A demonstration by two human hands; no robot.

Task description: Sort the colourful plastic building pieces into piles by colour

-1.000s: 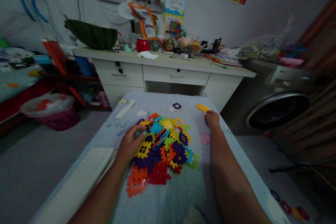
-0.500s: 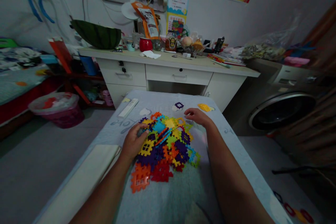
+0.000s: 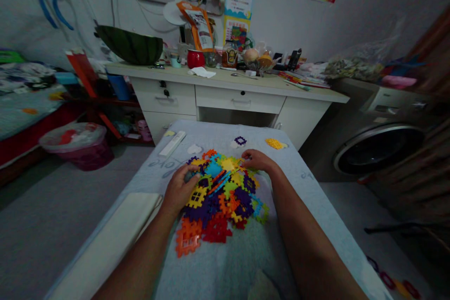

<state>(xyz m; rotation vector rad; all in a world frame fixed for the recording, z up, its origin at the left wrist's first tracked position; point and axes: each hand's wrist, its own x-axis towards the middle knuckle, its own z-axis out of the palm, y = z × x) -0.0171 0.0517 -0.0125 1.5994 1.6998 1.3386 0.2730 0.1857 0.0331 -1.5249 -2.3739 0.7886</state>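
Observation:
A heaped pile of colourful plastic interlocking pieces (image 3: 214,211) lies on the cloth-covered table, in orange, yellow, purple, blue, green and red. My left hand (image 3: 178,188) rests at the pile's left edge, thumb and forefinger apart, near a yellow window-shaped piece (image 3: 196,197). At the upper right edge of the heap is my right hand (image 3: 260,159), its fingers curved and a gap between forefinger and thumb; its fingertips reach the pieces there. Several thin blue and orange pieces (image 3: 220,183) stand on edge mid-pile. Beyond the pile lie a purple square frame (image 3: 240,140) and yellow pieces (image 3: 275,143).
A long white box-like object (image 3: 116,234) runs along the table's left side, and a white strip (image 3: 173,144) lies farther back. Behind stands a cluttered white desk (image 3: 225,86) with a watermelon-shaped bowl (image 3: 131,47). A washing machine (image 3: 372,131) is at right, a pink bin (image 3: 79,150) at left.
My right hand has moved left and slightly down, from beside the heap onto its upper right edge. The left hand stays where it was.

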